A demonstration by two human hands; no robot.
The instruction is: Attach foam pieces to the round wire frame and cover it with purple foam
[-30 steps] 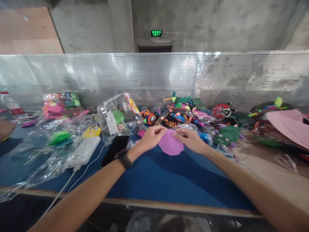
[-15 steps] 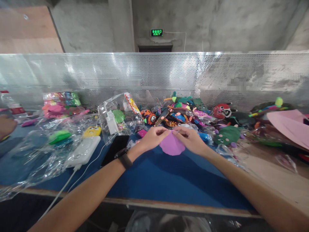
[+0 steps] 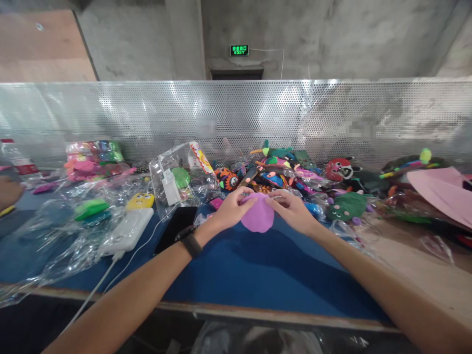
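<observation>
A flat, roundish purple sheet of modelling clay (image 3: 258, 216) hangs upright above the blue table top. My left hand (image 3: 235, 206) pinches its upper left edge between thumb and fingers. At its upper right edge, my right hand (image 3: 293, 209) grips it the same way, with the fingertips partly hidden behind the sheet. A dark watch (image 3: 190, 241) is on my left wrist. Just behind my hands lies a heap of colourful clay figures (image 3: 273, 172).
Left of my arm lie a black phone (image 3: 179, 226), a white power bank (image 3: 129, 230) with a cable, and crumpled clear plastic bags (image 3: 59, 246). A green clay figure (image 3: 346, 206) sits on the right. Another person's hand (image 3: 9, 191) shows at the left edge. A perforated metal screen (image 3: 236, 113) stands behind.
The purple sheet has turned and shifted slightly left between my hands, and my fingers have slid lower along its sides. At the left edge, the other person's hand has moved slightly.
</observation>
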